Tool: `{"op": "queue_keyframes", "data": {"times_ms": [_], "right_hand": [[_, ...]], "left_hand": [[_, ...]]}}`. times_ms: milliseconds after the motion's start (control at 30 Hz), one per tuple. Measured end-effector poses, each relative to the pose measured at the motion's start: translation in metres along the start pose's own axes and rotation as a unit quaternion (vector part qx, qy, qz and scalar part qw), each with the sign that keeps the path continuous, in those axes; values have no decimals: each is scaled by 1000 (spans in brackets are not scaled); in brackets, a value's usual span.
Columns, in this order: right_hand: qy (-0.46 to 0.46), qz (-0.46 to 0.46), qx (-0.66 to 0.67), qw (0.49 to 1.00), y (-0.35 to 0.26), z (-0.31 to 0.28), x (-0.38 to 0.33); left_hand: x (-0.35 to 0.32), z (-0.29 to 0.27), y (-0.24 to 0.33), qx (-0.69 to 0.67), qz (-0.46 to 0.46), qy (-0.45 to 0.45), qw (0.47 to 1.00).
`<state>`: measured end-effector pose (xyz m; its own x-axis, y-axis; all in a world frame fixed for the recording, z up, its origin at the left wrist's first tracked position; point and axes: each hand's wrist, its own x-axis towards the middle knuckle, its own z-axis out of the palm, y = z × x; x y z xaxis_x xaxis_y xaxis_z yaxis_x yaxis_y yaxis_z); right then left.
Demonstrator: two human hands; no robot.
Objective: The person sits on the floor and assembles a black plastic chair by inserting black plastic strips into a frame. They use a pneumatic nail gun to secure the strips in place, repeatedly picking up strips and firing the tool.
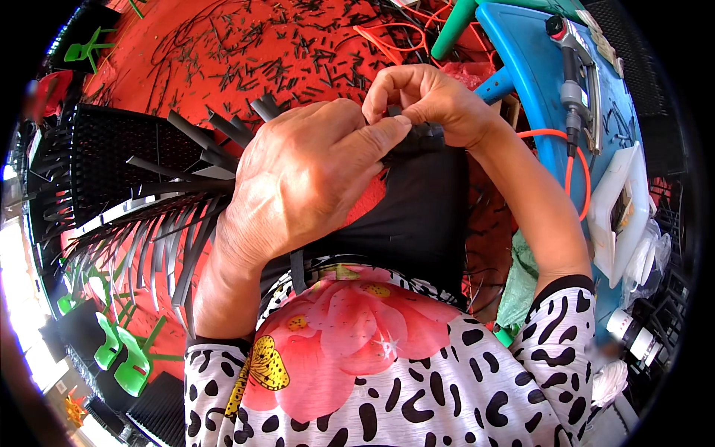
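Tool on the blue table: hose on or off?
On: the orange hose meets the tool at its near end. Whether it's pressurised, cannot tell.

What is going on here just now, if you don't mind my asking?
A person is working with both bare hands over their lap. The left hand and right hand meet at the fingertips beside a dark item, mostly hidden, so their exact grip is unclear. To the left is a black woven piece with loose dark strips. A handheld tool lies on the blue table at right.
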<state>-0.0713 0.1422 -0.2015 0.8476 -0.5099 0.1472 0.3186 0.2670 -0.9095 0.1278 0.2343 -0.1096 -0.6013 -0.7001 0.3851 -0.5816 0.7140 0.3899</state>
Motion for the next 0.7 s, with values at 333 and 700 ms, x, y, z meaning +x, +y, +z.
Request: {"op": "queue_keyframes", "data": {"times_ms": [333,700], "right_hand": [[54,-9,16,998,-26,21,-2],[239,-283,-585,722,-36,92,-17]], "left_hand": [[1,1,0,-26,-30,19,999],[1,2,-1,-39,-82,15,996]]}}
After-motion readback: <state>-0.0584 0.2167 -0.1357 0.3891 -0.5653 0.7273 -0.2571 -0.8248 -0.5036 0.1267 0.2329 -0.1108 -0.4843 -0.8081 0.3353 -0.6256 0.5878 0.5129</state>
